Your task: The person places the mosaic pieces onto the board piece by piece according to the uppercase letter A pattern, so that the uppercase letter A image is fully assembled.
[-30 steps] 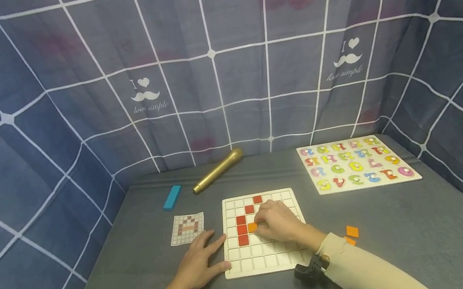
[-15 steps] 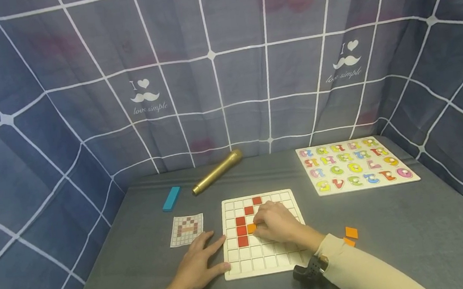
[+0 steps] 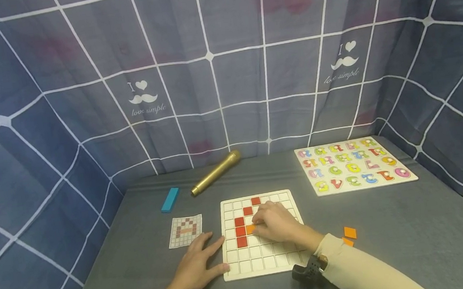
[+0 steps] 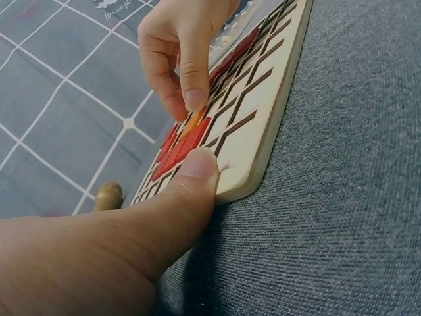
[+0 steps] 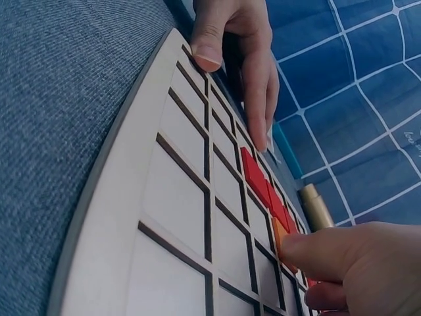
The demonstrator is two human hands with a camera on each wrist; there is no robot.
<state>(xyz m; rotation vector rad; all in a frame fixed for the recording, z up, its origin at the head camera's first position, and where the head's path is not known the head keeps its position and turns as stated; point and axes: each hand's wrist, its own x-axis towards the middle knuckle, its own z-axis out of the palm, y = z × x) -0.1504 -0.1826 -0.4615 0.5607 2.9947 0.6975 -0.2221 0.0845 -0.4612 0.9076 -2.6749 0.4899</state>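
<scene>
A white grid board (image 3: 266,262) lies on the dark cloth with several red square tiles (image 3: 240,231) set in its cells. One orange tile (image 3: 250,229) is in the cell just right of the red column. My right hand (image 3: 276,223) is over the board's middle, its thumb and fingers pinching this orange tile (image 5: 281,238); the hand hides the cells beneath. My left hand (image 3: 194,268) lies at the board's left edge with fingers spread. Its thumb (image 4: 191,178) rests on the board's near left corner. A small pattern card (image 3: 185,231) is just beyond its fingertips.
Two loose orange tiles (image 3: 350,232) lie right of the board, one partly behind the right sleeve. A gold microphone (image 3: 216,174) and a blue bar (image 3: 170,200) are behind the board. A number puzzle board (image 3: 369,185) sits back right. Gridded curtains (image 3: 246,123) enclose the table.
Both hands and the orange tile stay almost where they were on the board. The whole head view has shifted slightly.
</scene>
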